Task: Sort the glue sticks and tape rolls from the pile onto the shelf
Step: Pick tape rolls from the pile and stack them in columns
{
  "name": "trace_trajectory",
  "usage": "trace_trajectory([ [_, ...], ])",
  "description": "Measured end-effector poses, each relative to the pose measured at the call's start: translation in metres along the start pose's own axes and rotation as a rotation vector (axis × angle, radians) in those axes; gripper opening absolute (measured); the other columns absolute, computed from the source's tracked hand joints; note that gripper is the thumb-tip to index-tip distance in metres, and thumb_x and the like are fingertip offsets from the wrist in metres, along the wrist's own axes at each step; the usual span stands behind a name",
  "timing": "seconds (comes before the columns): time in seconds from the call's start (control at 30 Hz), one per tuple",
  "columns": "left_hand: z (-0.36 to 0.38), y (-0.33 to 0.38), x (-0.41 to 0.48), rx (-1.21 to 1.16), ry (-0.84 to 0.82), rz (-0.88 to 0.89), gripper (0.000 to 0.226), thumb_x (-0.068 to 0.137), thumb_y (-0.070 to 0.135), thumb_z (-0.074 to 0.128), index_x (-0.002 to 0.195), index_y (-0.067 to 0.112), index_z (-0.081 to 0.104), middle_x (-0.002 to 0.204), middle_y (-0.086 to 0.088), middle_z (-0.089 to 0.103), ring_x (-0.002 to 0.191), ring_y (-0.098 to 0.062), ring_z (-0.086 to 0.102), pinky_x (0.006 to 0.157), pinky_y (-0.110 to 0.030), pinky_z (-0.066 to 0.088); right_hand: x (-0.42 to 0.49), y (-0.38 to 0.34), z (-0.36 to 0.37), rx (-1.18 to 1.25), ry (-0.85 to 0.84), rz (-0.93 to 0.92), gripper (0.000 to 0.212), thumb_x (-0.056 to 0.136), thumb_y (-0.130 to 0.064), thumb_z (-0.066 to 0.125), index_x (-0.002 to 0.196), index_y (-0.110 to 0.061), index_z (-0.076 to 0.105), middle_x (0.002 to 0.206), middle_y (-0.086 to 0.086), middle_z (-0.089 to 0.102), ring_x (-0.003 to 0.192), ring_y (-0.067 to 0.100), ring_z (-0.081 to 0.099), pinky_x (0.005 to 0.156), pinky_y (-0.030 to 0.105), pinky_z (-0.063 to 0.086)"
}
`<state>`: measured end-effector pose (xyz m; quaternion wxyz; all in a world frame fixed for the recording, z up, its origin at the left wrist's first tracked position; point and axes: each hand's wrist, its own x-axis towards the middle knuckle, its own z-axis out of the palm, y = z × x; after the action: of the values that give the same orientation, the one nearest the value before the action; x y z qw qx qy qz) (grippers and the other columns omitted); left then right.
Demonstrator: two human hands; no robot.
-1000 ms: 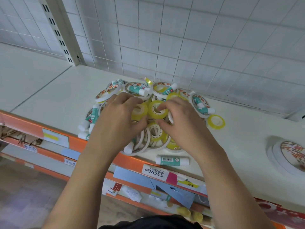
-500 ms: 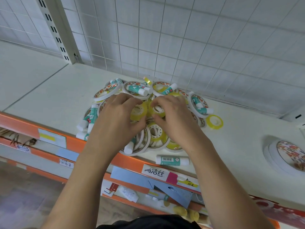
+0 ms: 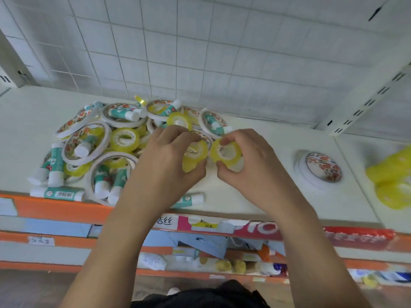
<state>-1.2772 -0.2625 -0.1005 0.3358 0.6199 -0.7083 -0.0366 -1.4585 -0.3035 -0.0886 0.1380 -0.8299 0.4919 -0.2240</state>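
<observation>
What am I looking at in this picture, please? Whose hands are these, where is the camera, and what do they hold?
There is no machine here: a person works with bare hands, and one wide camera worn on the head looks down at them. The left hand grips a yellow see-through tape roll, and the right hand pinches a second yellow see-through tape roll. Both are held just right of a mixed pile of white tape rings and teal-and-white glue sticks, which lies on the white shelf board. Further right sits a stack of white tape rolls with a printed centre, and at the edge a blurred yellow heap, perhaps more tape.
</observation>
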Motion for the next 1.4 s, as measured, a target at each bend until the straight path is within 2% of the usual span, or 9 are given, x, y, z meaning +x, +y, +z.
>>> trace_trajectory([
  [0.23, 0.063, 0.074, 0.019, -0.077, -0.170, 0.141, 0.041, 0.081, 0.028, 0.072, 0.118, 0.014, 0.064, 0.117, -0.005, 0.059, 0.113, -0.027, 0.051, 0.095, -0.037, 0.045, -0.057, 0.079, -0.041, -0.030, 0.046, 0.217, 0.033, 0.081, -0.028, 0.068, 0.110, -0.018, 0.055, 0.114, -0.004, 0.052, 0.110, 0.017, 0.049, 0.085, 0.026, 0.038],
  [0.37, 0.098, 0.125, 0.029, -0.110, -0.223, 0.193, 0.040, 0.080, 0.026, 0.072, 0.118, 0.016, 0.064, 0.116, -0.002, 0.059, 0.107, -0.025, 0.053, 0.092, -0.029, 0.042, -0.084, 0.125, -0.069, -0.030, 0.067, 0.286, 0.034, 0.081, -0.026, 0.070, 0.110, -0.018, 0.056, 0.114, -0.004, 0.052, 0.110, 0.016, 0.047, 0.082, 0.020, 0.033],
  [0.5, 0.133, 0.180, 0.036, -0.154, -0.269, 0.224, 0.041, 0.079, 0.024, 0.072, 0.119, 0.017, 0.064, 0.116, -0.002, 0.060, 0.104, -0.025, 0.052, 0.090, -0.028, 0.043, -0.107, 0.172, -0.099, 0.001, 0.084, 0.326, 0.030, 0.081, -0.026, 0.071, 0.107, -0.020, 0.055, 0.111, -0.005, 0.051, 0.106, 0.016, 0.048, 0.080, 0.021, 0.035],
  [0.67, 0.175, 0.236, 0.045, -0.148, -0.307, 0.241, 0.040, 0.080, 0.026, 0.073, 0.119, 0.016, 0.064, 0.117, 0.000, 0.060, 0.111, -0.024, 0.052, 0.096, -0.031, 0.043, -0.131, 0.226, -0.131, -0.005, 0.097, 0.339, 0.031, 0.082, -0.028, 0.070, 0.106, -0.020, 0.054, 0.109, -0.006, 0.050, 0.105, 0.016, 0.047, 0.078, 0.023, 0.034],
  [0.77, 0.196, 0.263, 0.051, -0.134, -0.312, 0.225, 0.040, 0.081, 0.029, 0.071, 0.119, 0.018, 0.064, 0.117, 0.001, 0.060, 0.112, -0.022, 0.053, 0.099, -0.026, 0.037, -0.142, 0.253, -0.149, -0.004, 0.107, 0.337, 0.031, 0.082, -0.032, 0.068, 0.106, -0.020, 0.053, 0.110, -0.007, 0.051, 0.107, 0.015, 0.046, 0.081, 0.025, 0.035],
  [0.9, 0.218, 0.292, 0.057, -0.147, -0.288, 0.193, 0.039, 0.082, 0.027, 0.071, 0.119, 0.017, 0.064, 0.116, 0.000, 0.060, 0.107, -0.023, 0.054, 0.094, -0.035, 0.044, -0.150, 0.283, -0.169, -0.017, 0.096, 0.326, 0.030, 0.084, -0.032, 0.067, 0.107, -0.020, 0.051, 0.113, -0.007, 0.052, 0.110, 0.014, 0.045, 0.083, 0.027, 0.037],
  [1.23, 0.232, 0.316, 0.064, -0.135, -0.260, 0.108, 0.039, 0.083, 0.029, 0.070, 0.119, 0.017, 0.064, 0.116, 0.002, 0.062, 0.106, -0.020, 0.055, 0.091, -0.036, 0.046, -0.152, 0.307, -0.188, 0.000, 0.078, 0.244, 0.029, 0.084, -0.027, 0.070, 0.103, -0.013, 0.054, 0.106, -0.003, 0.055, 0.106, 0.017, 0.046, 0.080, 0.023, 0.035],
  [1.4, 0.234, 0.324, 0.066, -0.138, -0.261, 0.095, 0.041, 0.082, 0.032, 0.069, 0.120, 0.018, 0.063, 0.117, 0.002, 0.062, 0.107, -0.020, 0.055, 0.089, -0.036, 0.047, -0.155, 0.317, -0.191, -0.001, 0.062, 0.247, 0.031, 0.083, -0.025, 0.073, 0.104, -0.011, 0.054, 0.112, -0.002, 0.056, 0.112, 0.020, 0.046, 0.087, 0.029, 0.037],
])
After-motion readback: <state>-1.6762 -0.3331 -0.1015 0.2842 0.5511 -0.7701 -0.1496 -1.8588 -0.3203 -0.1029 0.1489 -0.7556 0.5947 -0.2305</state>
